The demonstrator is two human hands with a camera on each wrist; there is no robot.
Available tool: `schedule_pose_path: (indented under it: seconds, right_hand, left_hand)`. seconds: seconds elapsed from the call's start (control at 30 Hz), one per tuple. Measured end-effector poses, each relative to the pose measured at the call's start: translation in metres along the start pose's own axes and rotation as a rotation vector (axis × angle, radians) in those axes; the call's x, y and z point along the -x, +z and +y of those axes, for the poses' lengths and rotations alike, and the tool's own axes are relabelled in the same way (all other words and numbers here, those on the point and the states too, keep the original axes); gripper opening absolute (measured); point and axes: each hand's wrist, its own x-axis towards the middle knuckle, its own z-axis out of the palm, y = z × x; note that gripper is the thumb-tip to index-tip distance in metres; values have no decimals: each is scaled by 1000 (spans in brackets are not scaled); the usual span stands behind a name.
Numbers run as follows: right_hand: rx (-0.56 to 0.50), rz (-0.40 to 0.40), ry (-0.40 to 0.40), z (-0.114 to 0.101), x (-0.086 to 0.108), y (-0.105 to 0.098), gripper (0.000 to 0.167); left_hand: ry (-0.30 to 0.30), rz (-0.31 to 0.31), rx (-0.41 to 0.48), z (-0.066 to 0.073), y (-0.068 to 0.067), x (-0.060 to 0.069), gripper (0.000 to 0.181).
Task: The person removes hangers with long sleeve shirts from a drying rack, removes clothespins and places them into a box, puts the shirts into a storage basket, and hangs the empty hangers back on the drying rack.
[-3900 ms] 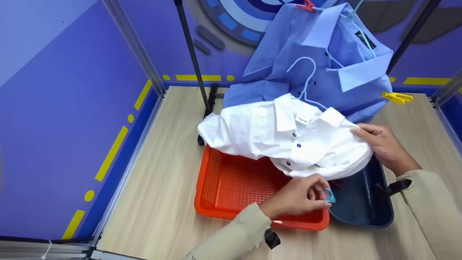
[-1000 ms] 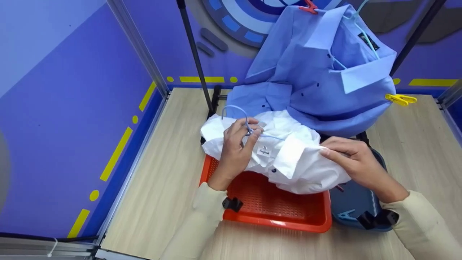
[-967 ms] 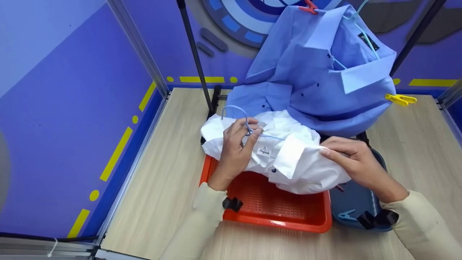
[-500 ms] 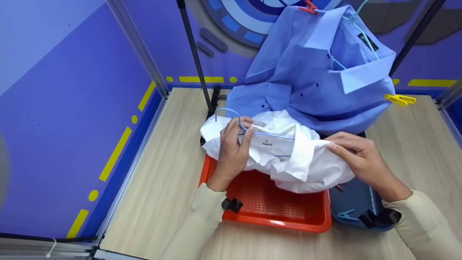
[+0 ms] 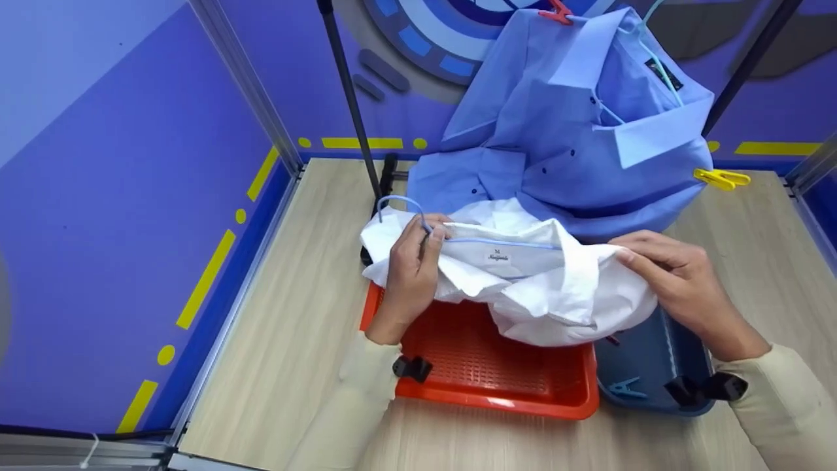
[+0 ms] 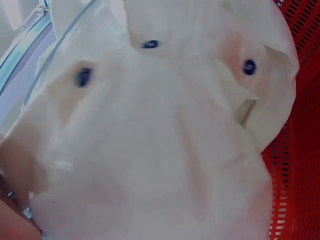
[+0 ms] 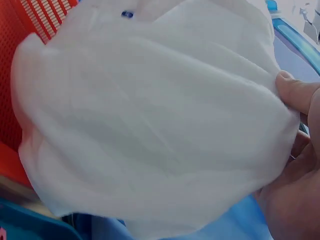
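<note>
A white button-up shirt point(image 5: 543, 320) is held up above the red basket, with a light blue clothes hanger point(image 5: 405, 198) inside its neck. My left hand point(image 5: 413, 271) pinches the hanger just below its hook, at the shirt's left side. With thumb and fingers, my right hand point(image 5: 680, 281) grips the shirt's shoulder at the right; the right wrist view shows the thumb point(image 7: 295, 92) on the cloth. Between the hands the collar stands raised, showing the label point(image 5: 497, 256) and the hanger's bar behind it. In the left wrist view, dark buttons point(image 6: 249, 67) dot the shirt front.
Beneath the shirt is a red perforated basket point(image 5: 497, 399); a dark blue tray point(image 5: 686, 405) beside it holds a blue clothespin point(image 5: 624, 387). Behind, a blue shirt point(image 5: 569, 176) hangs on a rack point(image 5: 346, 98) with red point(image 5: 556, 12) and yellow clothespins point(image 5: 721, 178).
The clothespin from my left hand now lies in the tray. My left hand has taken the hanger, whose hook has moved left. Lately both hands have spread apart, and the collar has risen.
</note>
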Motion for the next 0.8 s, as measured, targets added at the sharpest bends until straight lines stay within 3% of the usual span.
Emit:
schedule_pose_path:
  seconds: [0.23,0.43,0.6,0.8]
  right_hand:
    - [-90,-17,85,8,1,-11,21]
    - [-106,-21,148,13,0,-16,20]
    - [-132,19,212,17,-1,-14,20]
    - [-361,101,168,26,-4,-4,18]
  left_hand:
    - [36,8,76,-1,-6,-2,18]
    - [61,-11,90,0,-10,-2,18]
    - [81,50,115,1,-10,-1,18]
    - [110,126,131,1,-9,-1,20]
